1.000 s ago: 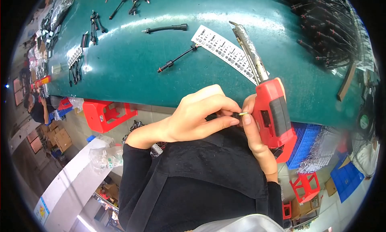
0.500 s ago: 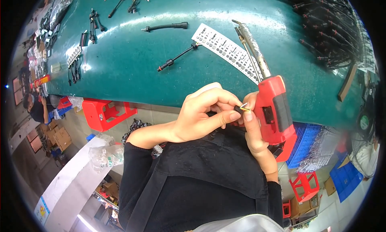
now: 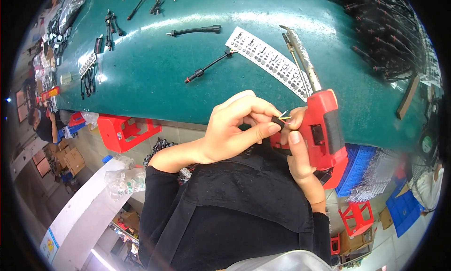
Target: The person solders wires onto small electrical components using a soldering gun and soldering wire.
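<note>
My left hand (image 3: 239,125) is closed, thumb and forefinger pinching the end of a black cable (image 3: 278,123). From that cable end thin coloured wires (image 3: 285,117), one of them yellowish, fan out toward my right hand. My right hand (image 3: 299,149) is wrapped round a red and black soldering gun (image 3: 325,130); its long metal tip and thin feed tube point away over the table. The right thumb and forefinger stand a little apart beside the wires. Beyond the hands, a white perforated strip (image 3: 268,59) lies on the table, with a short black cable (image 3: 206,68) at its left end.
The green table (image 3: 155,78) carries another black cable (image 3: 195,31) and small cable bunches farther left. A dark heap of cables (image 3: 385,36) and a wooden bar (image 3: 408,97) lie at the right. Below are red stools (image 3: 120,132) and a blue crate (image 3: 355,167). A person (image 3: 42,125) is far left.
My right thumb and forefinger have come away from the wires, which now spread apart. The soldering gun has shifted slightly right, and my left hand still pinches the cable.
</note>
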`<state>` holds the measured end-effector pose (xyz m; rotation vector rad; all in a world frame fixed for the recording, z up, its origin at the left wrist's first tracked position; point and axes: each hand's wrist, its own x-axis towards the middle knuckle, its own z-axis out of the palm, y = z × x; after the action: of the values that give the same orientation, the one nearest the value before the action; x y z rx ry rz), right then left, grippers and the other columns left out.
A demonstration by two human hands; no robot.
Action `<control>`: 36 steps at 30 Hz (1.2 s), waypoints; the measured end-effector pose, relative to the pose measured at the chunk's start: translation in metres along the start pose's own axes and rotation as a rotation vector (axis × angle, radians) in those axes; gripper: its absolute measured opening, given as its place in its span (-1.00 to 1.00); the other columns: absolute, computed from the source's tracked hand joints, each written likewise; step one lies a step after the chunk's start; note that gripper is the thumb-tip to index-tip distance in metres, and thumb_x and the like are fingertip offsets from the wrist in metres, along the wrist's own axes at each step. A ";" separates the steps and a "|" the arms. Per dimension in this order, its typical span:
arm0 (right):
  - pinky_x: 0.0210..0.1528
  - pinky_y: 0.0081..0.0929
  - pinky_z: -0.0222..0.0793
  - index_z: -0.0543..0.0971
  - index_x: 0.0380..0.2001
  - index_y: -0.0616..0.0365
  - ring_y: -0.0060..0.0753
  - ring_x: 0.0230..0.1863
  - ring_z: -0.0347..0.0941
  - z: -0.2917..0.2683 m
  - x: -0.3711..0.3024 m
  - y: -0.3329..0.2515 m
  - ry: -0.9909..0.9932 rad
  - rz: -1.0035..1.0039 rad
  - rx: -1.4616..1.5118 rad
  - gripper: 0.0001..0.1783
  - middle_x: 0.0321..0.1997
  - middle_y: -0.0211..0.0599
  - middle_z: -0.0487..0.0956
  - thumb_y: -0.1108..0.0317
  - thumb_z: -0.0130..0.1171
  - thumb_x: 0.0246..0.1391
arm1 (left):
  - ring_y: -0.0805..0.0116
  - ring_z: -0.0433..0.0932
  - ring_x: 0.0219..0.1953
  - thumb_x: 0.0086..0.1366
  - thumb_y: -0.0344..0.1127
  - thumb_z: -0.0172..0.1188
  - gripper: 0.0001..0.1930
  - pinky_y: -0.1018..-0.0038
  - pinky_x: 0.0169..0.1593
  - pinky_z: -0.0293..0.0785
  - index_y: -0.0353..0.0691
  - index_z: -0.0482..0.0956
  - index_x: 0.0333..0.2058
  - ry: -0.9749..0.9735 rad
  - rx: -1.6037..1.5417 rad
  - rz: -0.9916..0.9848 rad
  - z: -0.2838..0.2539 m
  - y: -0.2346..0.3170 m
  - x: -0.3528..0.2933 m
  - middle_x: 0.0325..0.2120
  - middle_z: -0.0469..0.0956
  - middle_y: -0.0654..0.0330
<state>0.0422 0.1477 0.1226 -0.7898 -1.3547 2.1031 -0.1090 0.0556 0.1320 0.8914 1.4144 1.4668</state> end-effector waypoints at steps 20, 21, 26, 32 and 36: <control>-0.31 -0.59 0.32 0.16 0.06 0.22 -0.53 -0.36 0.35 0.005 0.007 0.000 -0.109 -0.058 -0.075 -0.48 -0.37 -0.31 0.39 0.60 0.05 0.03 | 0.52 0.49 -0.49 0.01 -0.53 0.36 -0.71 0.62 -0.44 0.45 -0.35 0.59 -0.23 -0.184 0.219 0.103 -0.018 0.011 0.004 -0.50 0.48 0.21; -0.39 -0.64 0.26 0.27 -0.15 0.21 -0.56 -0.44 0.31 0.010 0.006 -0.003 -0.010 0.005 -0.068 -0.66 -0.38 -0.30 0.38 0.48 0.09 -0.01 | 0.52 0.49 -0.49 0.01 -0.54 0.36 -0.71 0.63 -0.45 0.45 -0.34 0.59 -0.23 -0.172 0.221 0.104 -0.019 0.010 0.006 -0.51 0.48 0.21; -0.47 -0.67 0.32 0.20 0.09 0.40 -0.46 -0.46 0.32 0.001 0.003 0.007 0.097 -0.055 0.106 -0.38 -0.35 -0.17 0.38 0.39 0.09 -0.06 | 0.61 0.51 -0.48 0.11 -0.48 0.30 -0.80 0.69 -0.43 0.44 -0.35 0.54 -0.28 0.200 0.397 -0.002 -0.053 0.008 0.026 -0.47 0.56 0.25; -0.43 -0.55 0.37 -0.13 0.30 0.37 -0.40 -0.47 0.37 -0.009 -0.009 0.015 0.061 0.031 0.055 -0.07 -0.35 -0.16 0.42 0.34 0.10 -0.08 | 0.66 0.48 -0.53 0.16 -0.42 0.27 -0.87 0.71 -0.47 0.42 -0.36 0.54 -0.37 0.232 0.520 -0.051 -0.075 -0.018 0.049 -0.53 0.56 0.27; -0.41 -0.50 0.35 0.24 0.04 0.40 -0.41 -0.54 0.40 -0.007 -0.008 0.017 0.010 0.092 -0.026 -0.38 -0.44 -0.20 0.43 0.31 0.12 -0.08 | 0.66 0.47 -0.54 0.15 -0.43 0.27 -0.87 0.71 -0.48 0.41 -0.36 0.54 -0.38 0.228 0.494 -0.078 -0.077 -0.022 0.048 -0.54 0.55 0.27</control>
<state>0.0513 0.1405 0.1061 -0.8870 -1.3675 2.1524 -0.1950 0.0720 0.0995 0.9713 2.0115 1.2053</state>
